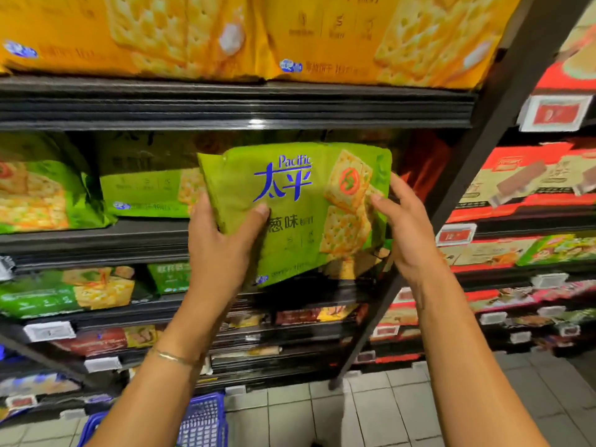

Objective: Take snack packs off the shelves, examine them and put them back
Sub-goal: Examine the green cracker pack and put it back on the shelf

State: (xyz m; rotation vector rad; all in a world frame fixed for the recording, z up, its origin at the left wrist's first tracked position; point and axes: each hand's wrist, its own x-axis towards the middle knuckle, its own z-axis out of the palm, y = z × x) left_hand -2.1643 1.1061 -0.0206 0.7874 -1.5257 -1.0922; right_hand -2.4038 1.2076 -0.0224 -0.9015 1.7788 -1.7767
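A green cracker pack (300,204) with blue "Pacific" lettering is held up in front of the middle shelf (96,240), its printed front facing me. My left hand (222,240) grips its lower left edge, thumb across the front and fingers behind. My right hand (406,230) holds its right edge, thumb on the front and the fingers out of sight behind the pack. The pack is tilted slightly, its top left corner lower than the right.
More green cracker packs (145,188) lie on the middle shelf to the left. Large yellow packs (193,33) fill the shelf above. A dark upright post (451,204) separates a neighbouring rack with red boxes (522,185). A blue basket (200,421) stands on the tiled floor below.
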